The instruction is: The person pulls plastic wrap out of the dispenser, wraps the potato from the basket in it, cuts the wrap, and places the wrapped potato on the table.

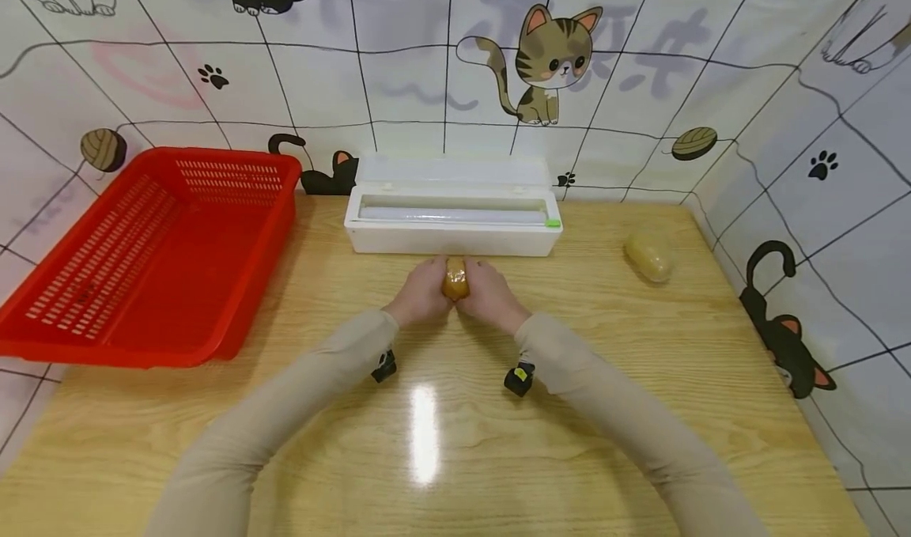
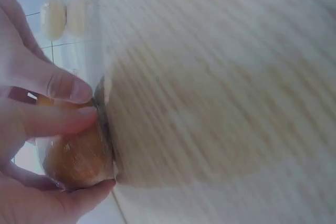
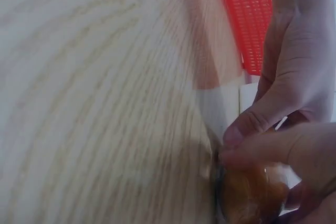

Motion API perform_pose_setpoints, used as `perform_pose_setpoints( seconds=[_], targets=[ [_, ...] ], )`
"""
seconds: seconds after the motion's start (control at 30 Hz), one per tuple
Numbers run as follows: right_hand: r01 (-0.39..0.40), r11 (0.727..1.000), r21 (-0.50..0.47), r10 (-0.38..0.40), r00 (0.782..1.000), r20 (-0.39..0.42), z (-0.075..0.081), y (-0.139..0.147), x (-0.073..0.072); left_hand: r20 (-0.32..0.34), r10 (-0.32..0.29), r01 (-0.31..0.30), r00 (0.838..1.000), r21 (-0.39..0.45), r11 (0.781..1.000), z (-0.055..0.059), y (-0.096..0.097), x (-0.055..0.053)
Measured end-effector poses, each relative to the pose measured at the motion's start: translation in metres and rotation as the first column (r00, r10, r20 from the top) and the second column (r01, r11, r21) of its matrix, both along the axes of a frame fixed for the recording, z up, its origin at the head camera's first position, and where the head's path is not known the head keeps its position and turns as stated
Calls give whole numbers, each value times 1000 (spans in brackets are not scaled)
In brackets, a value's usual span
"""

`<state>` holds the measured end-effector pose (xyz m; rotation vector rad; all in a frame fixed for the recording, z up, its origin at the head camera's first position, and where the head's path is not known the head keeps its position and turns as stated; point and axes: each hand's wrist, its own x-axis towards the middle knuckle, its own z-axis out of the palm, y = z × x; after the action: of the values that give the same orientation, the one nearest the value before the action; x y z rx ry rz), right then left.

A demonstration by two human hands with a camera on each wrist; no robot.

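Observation:
A rounded orange-brown food item [image 1: 455,278] in shiny clear film stands between my two hands, low over the table, just in front of the white box. My left hand [image 1: 425,288] grips it from the left, and my right hand [image 1: 489,288] grips its other side. In the left wrist view, thumbs and fingertips press on the film around the brown item [image 2: 76,158]. Close to the tabletop, the right wrist view shows the same item [image 3: 252,195], partly covered by fingers. Its far side is hidden.
Behind the hands stands a white cling film box [image 1: 455,240], lid raised, roll inside. A red plastic basket [image 1: 242,315] occupies the left side. To the right lies a pale yellow wrapped item [image 1: 649,256]. Cat-printed sheeting [image 1: 413,86] borders the wooden table [image 1: 342,458].

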<state>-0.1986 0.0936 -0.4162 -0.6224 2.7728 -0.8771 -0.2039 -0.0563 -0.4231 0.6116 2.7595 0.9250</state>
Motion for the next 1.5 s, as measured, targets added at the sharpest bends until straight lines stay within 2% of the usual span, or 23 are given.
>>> perform_pose_setpoints(
  seconds=[0.1, 0.27, 0.37, 0.43, 0.57, 0.6, 0.7, 0.8, 0.9, 1.0, 1.13, 1.23, 1.33, 1.43, 1.5],
  targets=[
    [1, 1000, 21, -1, 1000, 13, -3, 0, 0, 32, -4, 5, 999, -35, 999, 3, 2, -2],
    [-44, 995, 90, 48, 998, -42, -5, -4, -2, 61, -21, 28, 998, -108, 994, 9, 4, -4],
    [-48, 993, 109, 52, 998, -31, -3, -8, -4, 77, -7, 17, 997, -121, 993, 11, 4, -5],
    [-59, 991, 120, 61, 998, -10, -1, -9, -6, 88, -1, 9, 996, -88, 996, 9, 3, -6],
    [-87, 990, 113, 85, 996, 25, 0, -7, -8, 152, -27, 15, 988, 78, 997, 5, -6, -6],
    [-96, 989, 112, 94, 995, 29, 0, -7, -8, 165, -25, 10, 986, 95, 995, 6, -8, -5],
    [-98, 989, 111, 93, 994, 53, 1, -6, -8, 175, 7, -26, 985, 103, 994, 10, -14, 1],
    [-85, 987, 135, 79, 996, 50, -1, -7, -8, 108, 44, -52, 993, 81, 995, 12, -17, 6],
    [-83, 981, 177, 81, 997, 17, -3, -9, -10, 79, 51, -61, 996, 127, 990, 11, -17, 8],
    [-92, 969, 227, 96, 995, -8, -4, -9, -12, 97, 55, -71, 994, 165, 984, 10, -18, 6],
    [-109, 962, 250, 112, 994, 2, -1, -7, -14, 146, 40, -64, 988, 163, 985, 10, -21, 1],
    [-128, 959, 254, 138, 990, -22, -1, -6, -16, 193, 11, -41, 981, 151, 988, 10, -25, -4],
    [-148, 948, 280, 173, 983, -64, -2, -4, -19, 213, -41, 15, 976, 123, 992, 9, -27, -8],
    [-193, 937, 291, 223, 972, -74, -2, -1, -21, 162, -96, 84, 982, 80, 993, 8, -27, -11],
    [-238, 931, 278, 260, 965, -45, 0, 2, -23, 112, -118, 112, 987, 55, 992, 8, -26, -12]
  ],
)
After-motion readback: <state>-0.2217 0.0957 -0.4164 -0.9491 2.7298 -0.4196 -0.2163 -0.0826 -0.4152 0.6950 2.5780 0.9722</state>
